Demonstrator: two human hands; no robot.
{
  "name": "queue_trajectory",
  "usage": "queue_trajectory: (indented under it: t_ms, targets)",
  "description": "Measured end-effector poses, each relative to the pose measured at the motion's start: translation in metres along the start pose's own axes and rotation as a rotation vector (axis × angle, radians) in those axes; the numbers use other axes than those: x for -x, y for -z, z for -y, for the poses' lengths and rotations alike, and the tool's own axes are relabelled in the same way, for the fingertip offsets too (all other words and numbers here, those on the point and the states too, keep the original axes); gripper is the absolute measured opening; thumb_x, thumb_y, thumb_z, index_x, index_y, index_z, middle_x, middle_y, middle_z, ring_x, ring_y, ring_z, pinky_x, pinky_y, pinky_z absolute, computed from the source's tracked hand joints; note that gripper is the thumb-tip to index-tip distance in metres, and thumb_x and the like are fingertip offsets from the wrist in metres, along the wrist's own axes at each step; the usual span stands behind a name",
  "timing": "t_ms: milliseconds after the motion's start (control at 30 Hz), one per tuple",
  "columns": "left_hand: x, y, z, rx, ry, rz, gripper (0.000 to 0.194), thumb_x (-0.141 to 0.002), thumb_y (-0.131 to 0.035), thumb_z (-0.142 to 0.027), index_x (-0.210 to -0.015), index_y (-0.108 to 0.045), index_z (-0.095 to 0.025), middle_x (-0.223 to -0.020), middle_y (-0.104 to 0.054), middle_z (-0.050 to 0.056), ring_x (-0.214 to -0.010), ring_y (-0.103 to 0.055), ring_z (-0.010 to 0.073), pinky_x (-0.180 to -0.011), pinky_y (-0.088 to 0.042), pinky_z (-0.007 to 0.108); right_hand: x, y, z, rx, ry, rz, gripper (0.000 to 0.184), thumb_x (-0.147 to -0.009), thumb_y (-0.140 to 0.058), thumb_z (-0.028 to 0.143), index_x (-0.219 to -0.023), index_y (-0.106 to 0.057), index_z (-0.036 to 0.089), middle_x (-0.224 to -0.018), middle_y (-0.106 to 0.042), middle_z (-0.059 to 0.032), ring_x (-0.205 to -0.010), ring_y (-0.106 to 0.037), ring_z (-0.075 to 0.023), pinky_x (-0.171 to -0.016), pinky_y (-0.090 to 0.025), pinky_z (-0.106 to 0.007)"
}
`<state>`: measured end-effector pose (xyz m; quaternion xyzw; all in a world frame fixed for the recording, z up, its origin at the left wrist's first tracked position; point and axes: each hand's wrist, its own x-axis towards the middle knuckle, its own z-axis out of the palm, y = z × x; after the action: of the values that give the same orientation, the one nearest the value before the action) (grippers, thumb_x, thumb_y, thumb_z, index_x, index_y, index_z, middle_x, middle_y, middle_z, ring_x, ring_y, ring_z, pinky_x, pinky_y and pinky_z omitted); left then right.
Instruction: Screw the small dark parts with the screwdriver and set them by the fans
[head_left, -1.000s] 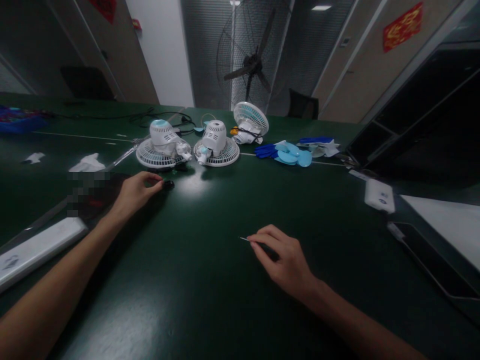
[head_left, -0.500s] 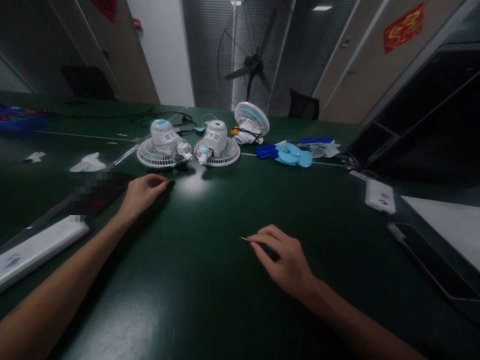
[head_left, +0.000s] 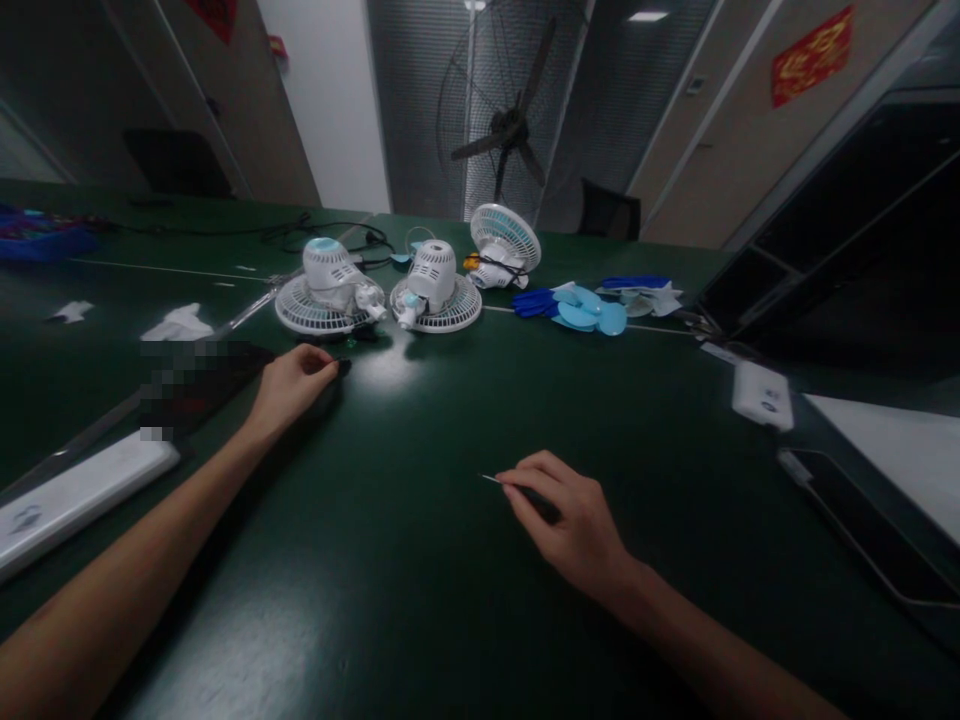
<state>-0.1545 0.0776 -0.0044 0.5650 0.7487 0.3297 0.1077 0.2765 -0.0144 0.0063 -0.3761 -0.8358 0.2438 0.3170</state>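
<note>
My right hand is closed around a small screwdriver above the green table. Its thin metal shaft points left past my fingertips, while most of the dark handle is hidden in the hand. Farther off to the left, my left hand pinches at the tabletop, with a small dark piece at its fingertips that is too small to name. Just beyond it lies a white fan unit, cage down, and a second fan unit sits to its right.
A third fan leans at the back, near blue gloves and light-blue fan blades. A white power strip lies at left, crumpled white gloves beyond it. At right are a white box and a phone.
The left hand has shifted very slightly at the same spot, and the view has moved a touch. The right hand holds the screwdriver just as before.
</note>
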Motion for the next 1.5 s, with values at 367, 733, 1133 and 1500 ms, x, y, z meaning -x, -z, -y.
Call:
queue_trajectory:
  t_ms: [367, 733, 1133, 1500]
  targets:
    - [-0.004, 0.001, 0.003, 0.099, 0.019, 0.053, 0.049, -0.079, -0.073, -0.058, -0.11, -0.077, -0.02, -0.108, -0.08, 0.009, -0.1, -0.073, 0.0279, -0.087, -0.055, 0.034, 0.0, 0.0, -0.002, 0.014, 0.011, 0.008, 0.021, -0.104, -0.058, 0.02, -0.118, -0.073, 0.021, -0.106, -0.07, -0.0068, -0.083, -0.068, -0.0162, -0.067, -0.058, -0.027]
    - [0.064, -0.02, -0.088, 0.36, -0.347, 0.863, 0.025, -0.091, -0.071, -0.048, -0.103, -0.079, -0.027, -0.104, -0.077, 0.004, -0.093, -0.072, 0.0223, -0.081, -0.056, 0.033, -0.002, 0.001, 0.004, 0.023, 0.049, 0.051, 0.021, -0.104, -0.058, 0.021, -0.116, -0.075, 0.022, -0.103, -0.07, -0.0057, -0.08, -0.068, -0.015, -0.065, -0.053, -0.027]
    - [0.116, -0.041, -0.114, 0.346, -0.659, 0.816, 0.015, -0.097, -0.066, -0.026, -0.112, -0.067, -0.025, -0.104, -0.066, 0.004, -0.087, -0.063, 0.0177, -0.076, -0.049, 0.031, 0.0, -0.001, 0.002, 0.04, 0.057, 0.107, 0.022, -0.103, -0.059, 0.018, -0.119, -0.073, 0.023, -0.107, -0.069, -0.0047, -0.085, -0.067, -0.015, -0.069, -0.052, -0.027]
    - [0.124, -0.04, -0.122, 0.297, -0.759, 0.834, 0.014, -0.101, -0.066, -0.026, -0.115, -0.066, -0.025, -0.106, -0.067, 0.002, -0.1, -0.062, 0.0194, -0.093, -0.043, 0.035, 0.001, -0.005, -0.002, 0.064, 0.122, 0.106, 0.023, -0.103, -0.059, 0.017, -0.121, -0.073, 0.023, -0.105, -0.068, -0.0042, -0.084, -0.066, -0.0144, -0.068, -0.05, -0.027]
